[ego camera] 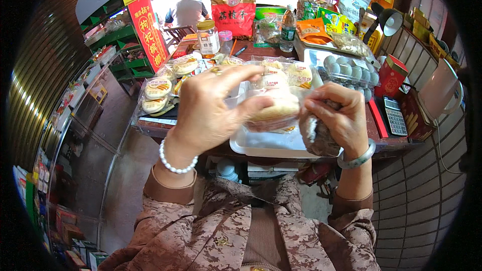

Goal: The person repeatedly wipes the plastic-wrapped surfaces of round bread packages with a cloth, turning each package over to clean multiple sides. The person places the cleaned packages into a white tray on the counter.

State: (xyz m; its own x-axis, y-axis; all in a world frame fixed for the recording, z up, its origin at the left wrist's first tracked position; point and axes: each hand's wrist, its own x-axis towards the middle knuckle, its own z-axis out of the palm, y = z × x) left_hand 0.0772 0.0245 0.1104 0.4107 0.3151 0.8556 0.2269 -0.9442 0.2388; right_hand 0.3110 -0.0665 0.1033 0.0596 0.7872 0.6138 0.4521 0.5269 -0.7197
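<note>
A wrapped layered toast cake [278, 107] hangs over a white plastic tray [263, 146] in front of me. My right hand [339, 114] pinches the clear wrapper at the cake's right end. Below those fingers is a crumpled brown-grey bundle [320, 135], perhaps cloth, held against the same hand. My left hand [214, 101] is slightly blurred, thumb and forefinger spread apart. Its thumb overlaps the cake's left end; whether it presses on it is unclear. Behind the cake, more wrapped toast cakes [300, 75] lie in the tray.
Further wrapped cakes [158, 89] lie left on the table. A honey jar [208, 41], a water bottle [288, 30] and snack bags stand behind. To the right are an egg carton [350, 69], a calculator [395, 116], a desk lamp [388, 19] and a kettle [438, 86]. A person [186, 9] sits beyond.
</note>
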